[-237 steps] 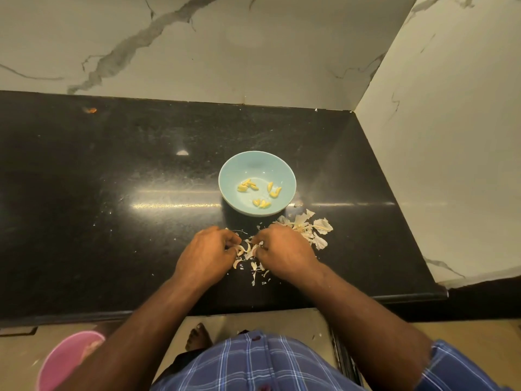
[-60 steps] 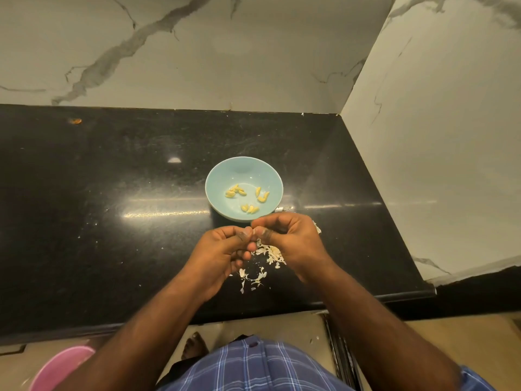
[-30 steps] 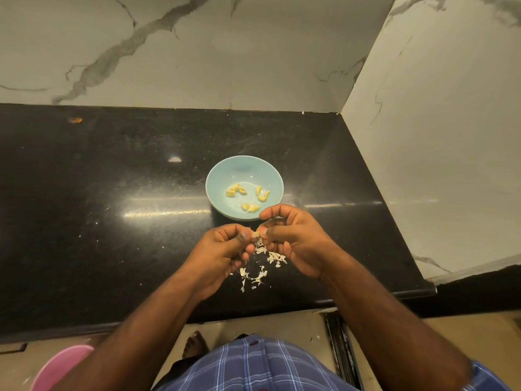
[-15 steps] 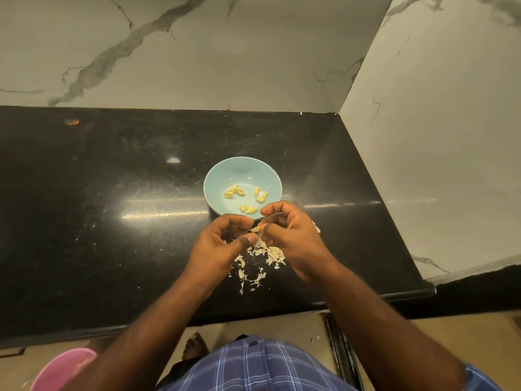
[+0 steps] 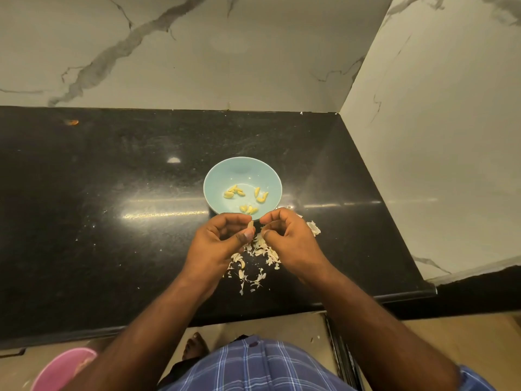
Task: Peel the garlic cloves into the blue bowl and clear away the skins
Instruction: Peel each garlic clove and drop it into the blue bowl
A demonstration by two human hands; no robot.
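Garlic clove pinched in left hand, right hand curled w/ fingertips pinched, mid-frame over skins on black counter, blue bowl just above, marble walls up top.

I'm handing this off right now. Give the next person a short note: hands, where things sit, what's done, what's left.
Left hand pinches a garlic clove just in front of the blue bowl.
Right hand is curled beside it; whether it holds skin is unclear.
Done: several peeled cloves lie in the bowl.
Left: finish and drop this clove, then clear the skins from the black counter.
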